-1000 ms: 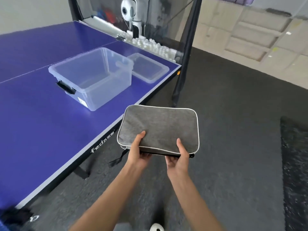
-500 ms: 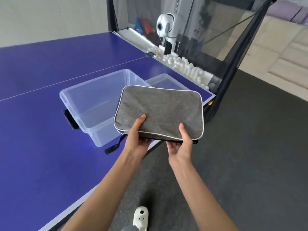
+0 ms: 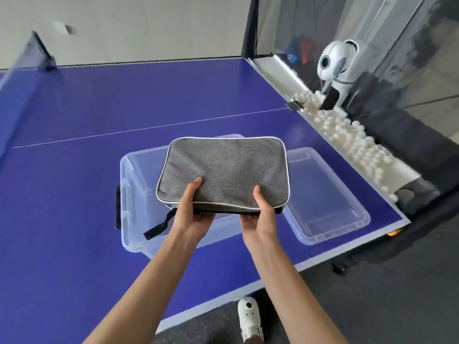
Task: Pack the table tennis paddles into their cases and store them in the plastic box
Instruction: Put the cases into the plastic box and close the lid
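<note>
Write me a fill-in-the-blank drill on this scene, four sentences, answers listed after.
1. Both the left hand and the right hand hold the grey ____ by its near edge.
2. The case is held above the clear plastic ____.
3. The box stands on a table whose top is ____.
4. The lid lies on the table to the ____ of the box.

Answers: case; box; blue; right

Blue table [image 3: 74, 194], clear box [image 3: 134, 194], lid [image 3: 330, 194]
</note>
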Tool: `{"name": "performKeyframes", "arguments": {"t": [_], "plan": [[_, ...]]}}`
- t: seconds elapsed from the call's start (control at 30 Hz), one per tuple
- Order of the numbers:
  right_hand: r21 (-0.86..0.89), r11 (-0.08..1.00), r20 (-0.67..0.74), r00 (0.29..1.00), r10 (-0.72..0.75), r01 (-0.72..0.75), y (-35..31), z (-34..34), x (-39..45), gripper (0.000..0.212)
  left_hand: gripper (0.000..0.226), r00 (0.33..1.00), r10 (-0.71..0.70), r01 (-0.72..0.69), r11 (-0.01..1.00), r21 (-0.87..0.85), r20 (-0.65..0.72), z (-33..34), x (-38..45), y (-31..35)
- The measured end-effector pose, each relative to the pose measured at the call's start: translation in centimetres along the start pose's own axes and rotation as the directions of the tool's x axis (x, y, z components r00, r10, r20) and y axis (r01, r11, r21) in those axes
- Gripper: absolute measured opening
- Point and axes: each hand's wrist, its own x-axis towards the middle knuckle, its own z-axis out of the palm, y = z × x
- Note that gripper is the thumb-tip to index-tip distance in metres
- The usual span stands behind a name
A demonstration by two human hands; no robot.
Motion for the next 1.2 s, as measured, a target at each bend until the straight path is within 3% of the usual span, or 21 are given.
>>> {"name": "performKeyframes", "arguments": {"t": [0.1,0.23,0.43,0.6,0.8,0.93,1.07,1.2], "plan": [[-0.045,0.994,0.072,0.992,0.107,-0.103,-0.4,1.8,3.4,0.043,0.026,0.993,0.063,-0.069,0.996,-0.057,-0.102,0.8,2.0,0.6],[-0.124,0.956,0.07,0.959,0.274,-0.265,0.2,3.1,6.9,0.047,0.033,0.966,0.079,-0.108,0.988,-0.108,-0.246,1.0,4.0,1.1],[-0.19,0.871,-0.12,0.891,0.438,-0.454,2.8,3.2,10.9,0.046,0.023,0.9,-0.047,-0.033,0.984,-0.174,-0.434,-0.4,6.6,1.7],[-0.178,0.814,-0.237,0.827,0.51,-0.553,4.6,2.7,13.5,0.041,0.021,0.846,-0.159,0.05,0.974,-0.222,-0.508,-1.7,9.2,1.9],[-0.265,0.815,-0.312,0.845,0.433,-0.515,6.0,3.1,15.5,0.039,0.023,0.81,-0.188,0.01,0.951,-0.308,-0.556,-2.9,11.9,1.6],[-0.255,0.808,-0.438,0.808,0.394,-0.532,6.1,2.7,16.2,0.039,0.016,0.792,-0.22,0.007,0.936,-0.352,-0.57,-3.1,13.3,1.4],[-0.258,0.795,-0.514,0.775,0.368,-0.549,6.5,2.1,16.5,0.043,0.006,0.796,-0.204,0.076,0.968,-0.241,-0.57,-3.1,14.2,1.1],[-0.25,0.823,-0.511,0.791,0.336,-0.511,6.7,2.1,16.9,0.049,0.006,0.798,-0.245,0.161,0.967,-0.197,-0.55,-2.8,14.9,0.8]]}}
